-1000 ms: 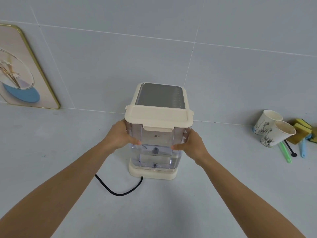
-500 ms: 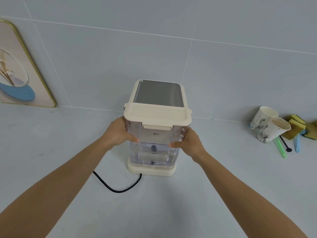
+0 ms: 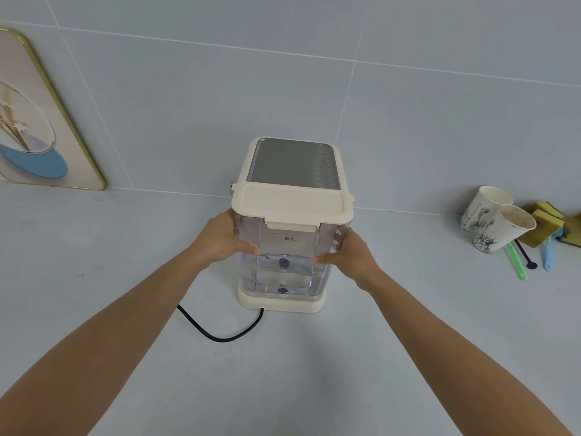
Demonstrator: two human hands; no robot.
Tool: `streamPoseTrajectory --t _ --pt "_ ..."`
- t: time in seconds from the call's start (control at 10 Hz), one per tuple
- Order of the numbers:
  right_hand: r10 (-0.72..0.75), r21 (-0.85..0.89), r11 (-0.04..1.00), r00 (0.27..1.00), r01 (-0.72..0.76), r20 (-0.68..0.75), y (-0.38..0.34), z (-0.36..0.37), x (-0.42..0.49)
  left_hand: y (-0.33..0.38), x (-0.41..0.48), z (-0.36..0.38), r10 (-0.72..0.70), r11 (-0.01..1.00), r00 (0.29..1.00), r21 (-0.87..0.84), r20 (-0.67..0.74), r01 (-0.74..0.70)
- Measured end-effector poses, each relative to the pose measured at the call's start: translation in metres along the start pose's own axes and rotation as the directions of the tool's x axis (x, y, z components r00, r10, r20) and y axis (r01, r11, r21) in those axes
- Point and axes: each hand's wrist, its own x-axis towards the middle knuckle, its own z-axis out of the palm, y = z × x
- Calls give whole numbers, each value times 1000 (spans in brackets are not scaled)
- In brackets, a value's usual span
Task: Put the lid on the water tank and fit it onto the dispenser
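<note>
At the far left we see a framed picture (image 3: 34, 121) leaning against the tiled wall (image 3: 220, 89), well apart from our fingers. Our left arm reaches forward and our left hand (image 3: 220, 239) presses flat on the left side of the clear water tank (image 3: 284, 259), thumb across its front face, fingers wrapped behind. Below that thumb a black cord (image 3: 217, 333) loops over the grey counter (image 3: 94, 247). Between our two thumbs the tank stands upright on the cream base of the dispenser (image 3: 289, 165), its cream lid (image 3: 292, 204) seated on top just above our fingertips. Our right hand (image 3: 349, 258) mirrors the left, thumb on the front, fingers closed round the right side, so both hands hold the tank. Far right of our fingers, two paper cups (image 3: 496, 223) lie tilted beside yellow sponges (image 3: 547, 225) and green and blue brushes (image 3: 515, 262), near the wall.
</note>
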Motion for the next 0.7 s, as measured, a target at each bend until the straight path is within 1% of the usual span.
streamPoseTrajectory --t 0.3,0.4,0.5,0.6,0.7 --pt "-3 -1 1000 1000 3 3 2 0 -1 -2 1 1 -8 998 1000 58 19 7" --pt "3 -43 999 1000 -3 -6 2 1 -2 -8 1 3 -23 994 999 103 30 19" --pt "3 -66 998 1000 -3 -6 0 0 -7 -12 -2 2 -25 995 999 102 27 22" --pt "-3 -91 996 1000 5 18 1 -2 -8 -11 -5 3 16 996 999 85 29 -19" --pt "-17 -142 990 1000 19 17 -3 -4 -15 -8 -12 1 57 998 998 16 22 -57"
